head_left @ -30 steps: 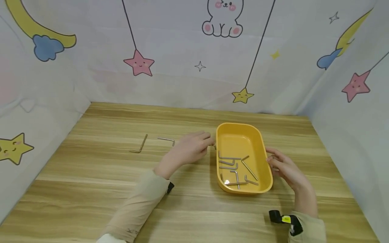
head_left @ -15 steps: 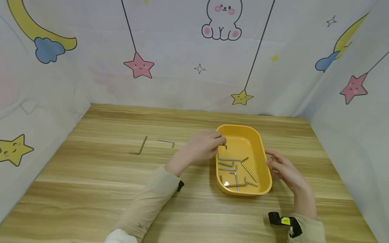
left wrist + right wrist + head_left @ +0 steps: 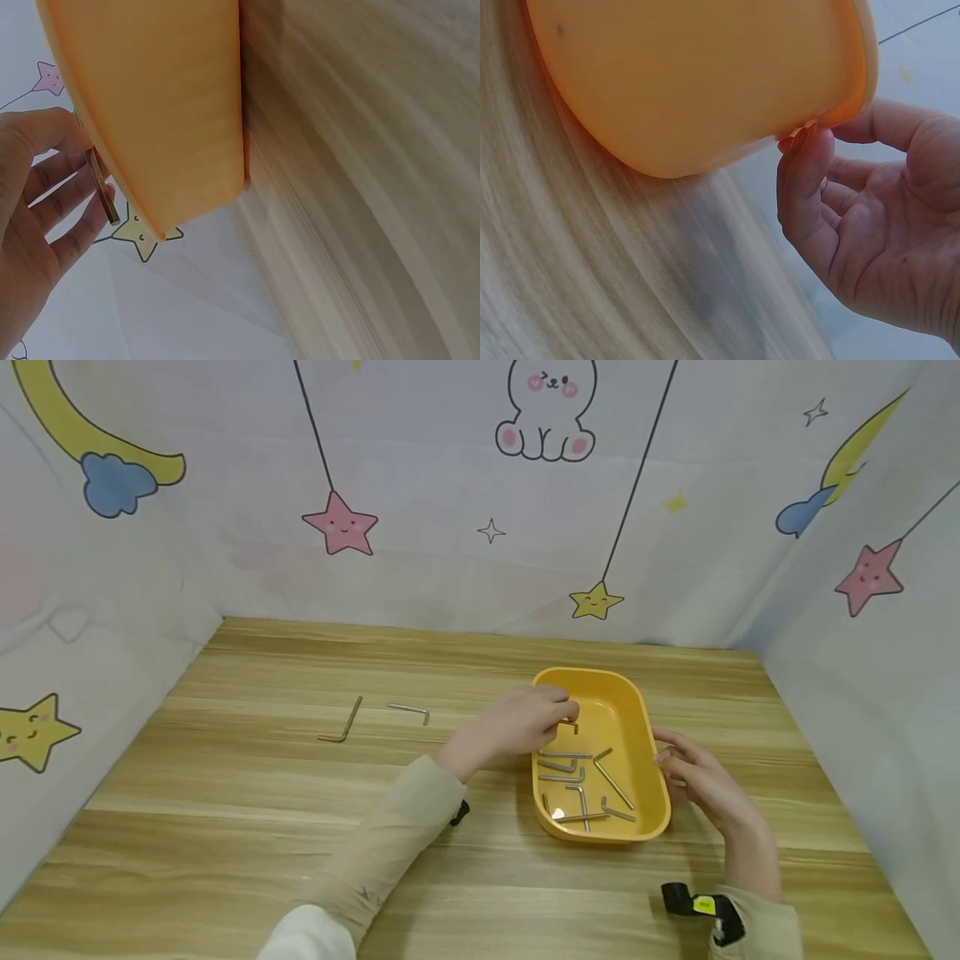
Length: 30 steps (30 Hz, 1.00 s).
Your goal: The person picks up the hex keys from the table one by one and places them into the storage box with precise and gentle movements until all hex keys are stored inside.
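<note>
A brass-coloured hex key [image 3: 570, 724] is pinched in my left hand [image 3: 528, 718], which reaches over the left rim of the yellow tray [image 3: 650, 727]. The left wrist view shows that hex key [image 3: 103, 187] slanting down from the fingertips beside the tray's rim. My right hand [image 3: 705, 777] grips the tray's right edge, its bent fingers against the wall in the right wrist view. In the tray's near half lie several hex keys [image 3: 573, 789], silver ones and a longer brass one [image 3: 613, 783].
On the wooden table [image 3: 300, 827], left of the tray, lie a brass hex key [image 3: 349, 722] and a smaller silver hex key [image 3: 408, 707]. A white cloth [image 3: 420, 568] printed with stars stands behind the table and along both sides.
My left hand has moved right, from outside the tray's left wall to over its inside, carrying the brass hex key. The right hand stays at the tray's right edge.
</note>
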Available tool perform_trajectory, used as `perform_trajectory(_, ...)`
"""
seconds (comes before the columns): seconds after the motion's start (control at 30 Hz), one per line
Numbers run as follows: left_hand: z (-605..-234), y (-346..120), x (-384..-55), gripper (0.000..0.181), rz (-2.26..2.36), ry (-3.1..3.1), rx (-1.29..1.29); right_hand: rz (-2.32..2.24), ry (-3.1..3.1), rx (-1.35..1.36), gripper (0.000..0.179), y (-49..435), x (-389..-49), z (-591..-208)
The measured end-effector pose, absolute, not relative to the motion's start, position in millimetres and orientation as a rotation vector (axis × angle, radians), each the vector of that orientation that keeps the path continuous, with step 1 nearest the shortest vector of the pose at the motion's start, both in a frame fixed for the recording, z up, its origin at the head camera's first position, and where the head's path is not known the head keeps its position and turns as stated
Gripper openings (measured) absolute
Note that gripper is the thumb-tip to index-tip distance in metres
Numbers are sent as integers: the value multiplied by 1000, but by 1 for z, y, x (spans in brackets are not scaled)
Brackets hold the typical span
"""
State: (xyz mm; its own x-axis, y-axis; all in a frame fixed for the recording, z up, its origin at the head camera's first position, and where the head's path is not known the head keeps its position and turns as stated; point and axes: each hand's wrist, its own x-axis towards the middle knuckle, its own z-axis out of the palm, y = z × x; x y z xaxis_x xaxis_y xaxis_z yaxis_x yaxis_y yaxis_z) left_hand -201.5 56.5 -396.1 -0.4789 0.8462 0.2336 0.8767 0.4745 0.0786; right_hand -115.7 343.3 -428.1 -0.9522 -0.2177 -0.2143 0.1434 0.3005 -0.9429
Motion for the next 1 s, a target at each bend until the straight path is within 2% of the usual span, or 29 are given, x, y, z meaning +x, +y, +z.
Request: perform_trajectory(1.0, -423, 100, -213, 27, -118, -2654, -1617, -1687, 2310, -83, 58, 345, -115, -440)
